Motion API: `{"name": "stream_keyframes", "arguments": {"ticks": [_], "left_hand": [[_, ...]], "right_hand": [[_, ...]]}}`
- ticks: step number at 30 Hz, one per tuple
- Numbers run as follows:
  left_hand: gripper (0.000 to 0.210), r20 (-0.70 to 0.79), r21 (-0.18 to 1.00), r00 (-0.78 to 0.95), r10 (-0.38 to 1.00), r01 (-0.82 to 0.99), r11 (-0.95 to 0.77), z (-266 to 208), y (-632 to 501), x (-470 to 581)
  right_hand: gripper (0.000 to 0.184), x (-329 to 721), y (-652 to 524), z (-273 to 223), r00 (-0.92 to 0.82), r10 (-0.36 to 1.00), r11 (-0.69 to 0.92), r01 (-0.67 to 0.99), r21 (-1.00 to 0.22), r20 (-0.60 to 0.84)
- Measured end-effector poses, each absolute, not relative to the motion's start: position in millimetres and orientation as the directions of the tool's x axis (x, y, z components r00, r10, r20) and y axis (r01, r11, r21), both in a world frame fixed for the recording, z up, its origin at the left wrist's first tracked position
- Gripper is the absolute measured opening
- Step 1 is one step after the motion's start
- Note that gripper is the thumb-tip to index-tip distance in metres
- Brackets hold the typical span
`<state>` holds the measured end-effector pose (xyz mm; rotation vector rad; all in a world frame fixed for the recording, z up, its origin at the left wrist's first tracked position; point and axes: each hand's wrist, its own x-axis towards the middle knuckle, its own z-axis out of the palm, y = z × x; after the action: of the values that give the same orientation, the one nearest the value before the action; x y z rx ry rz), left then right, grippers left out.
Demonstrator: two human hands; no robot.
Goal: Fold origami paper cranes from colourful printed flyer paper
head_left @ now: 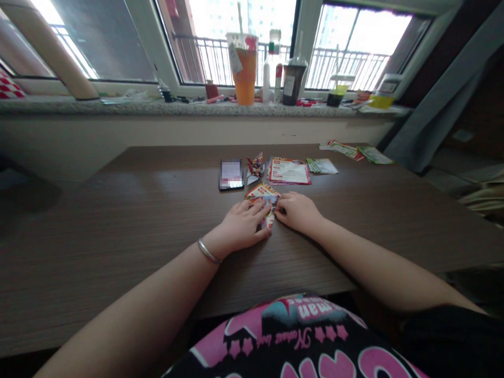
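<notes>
A colourful sheet of printed paper [263, 192], partly folded, lies on the brown table in front of me. My left hand [246, 223] rests flat across it with the fingers spread, covering much of its lower left. At the paper's right edge, my right hand [298, 211] has its fingers curled in and pressed together; its fingertips meet the edge, and I see no other thing in them. Just beyond the paper stands a small folded paper piece [255, 169] in red and orange. Left of that lies a phone [231, 174] with its screen lit.
A stack of printed sheets [289, 171] lies beyond my right hand, with green leaflets [323, 166] beside it. More leaflets [346, 150] are at the table's far right. On the windowsill [177, 108] stand an orange drink cup [245, 73], a dark cup [293, 81] and several bottles.
</notes>
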<state>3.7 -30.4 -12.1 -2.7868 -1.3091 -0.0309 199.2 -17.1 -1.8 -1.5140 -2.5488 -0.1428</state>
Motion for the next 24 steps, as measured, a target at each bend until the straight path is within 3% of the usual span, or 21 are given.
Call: {"name": "stream_keyframes", "arguments": {"ticks": [6,24], "left_hand": [[0.067,0.077,-0.062,0.648,0.758,0.762,-0.645,-15.1,-29.4,3.3],[0.062,0.080,-0.094,0.660,0.747,0.751,-0.653,-13.7,-29.1,2.7]], "right_hand": [[0.023,198.0,-22.6,2.6,-0.540,0.825,0.549,0.836,-0.007,0.170],[0.012,200.6,-30.1,1.7,-0.752,0.632,0.775,0.611,-0.161,0.188]]}}
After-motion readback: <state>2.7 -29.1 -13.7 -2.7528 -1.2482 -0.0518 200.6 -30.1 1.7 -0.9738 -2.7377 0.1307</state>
